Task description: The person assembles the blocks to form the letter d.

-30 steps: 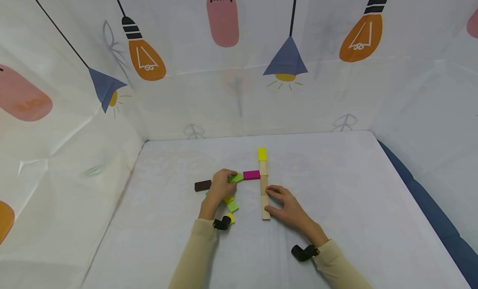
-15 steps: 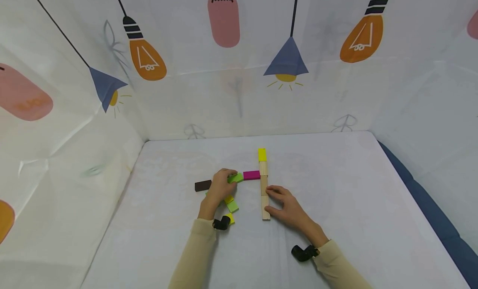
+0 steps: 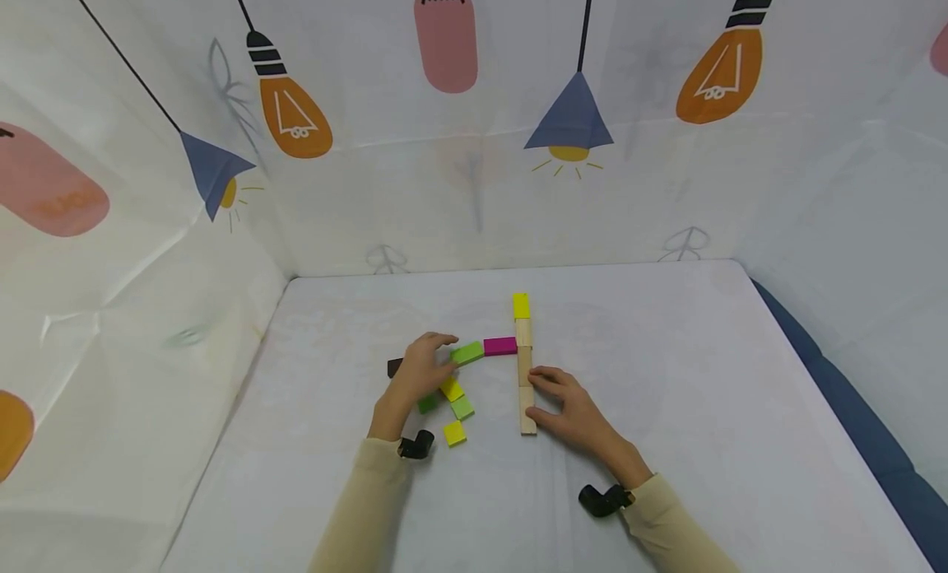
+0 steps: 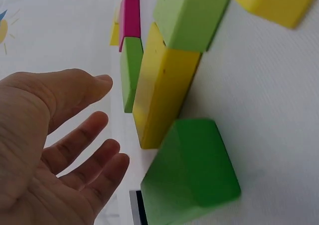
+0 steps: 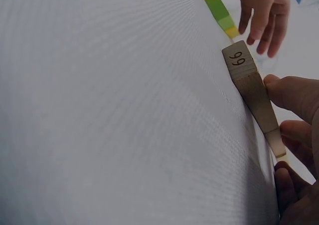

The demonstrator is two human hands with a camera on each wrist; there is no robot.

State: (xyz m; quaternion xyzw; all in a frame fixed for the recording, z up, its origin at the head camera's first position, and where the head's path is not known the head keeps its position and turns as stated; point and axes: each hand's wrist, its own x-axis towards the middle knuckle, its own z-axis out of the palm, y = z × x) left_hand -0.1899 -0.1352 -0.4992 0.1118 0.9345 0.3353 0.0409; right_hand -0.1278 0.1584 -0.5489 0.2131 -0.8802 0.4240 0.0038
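My left hand [image 3: 420, 374] hovers with spread fingers just left of a light green block [image 3: 468, 353], holding nothing. In the left wrist view its fingers [image 4: 94, 160] are apart from the green, yellow and dark green [image 4: 187, 170] blocks. That light green block meets a magenta block [image 3: 499, 346], which touches a column of plain wooden blocks [image 3: 525, 367] topped by a yellow block [image 3: 522, 305]. Against the column's right side rest the thumb and fingertips of my right hand [image 3: 570, 404]. The right wrist view shows them touching the wooden blocks [image 5: 259, 98], the near end marked with digits.
Below the left hand lie a yellow block [image 3: 452, 388], a small light green block [image 3: 462, 407] and a yellow block [image 3: 455, 433]. A dark brown block [image 3: 394, 367] is partly hidden behind that hand. The white table [image 3: 652, 334] meets printed sheets behind and left.
My left hand has let go of the light green block and moved slightly left, uncovering more of the blocks below. The right hand has stayed against the wooden column.
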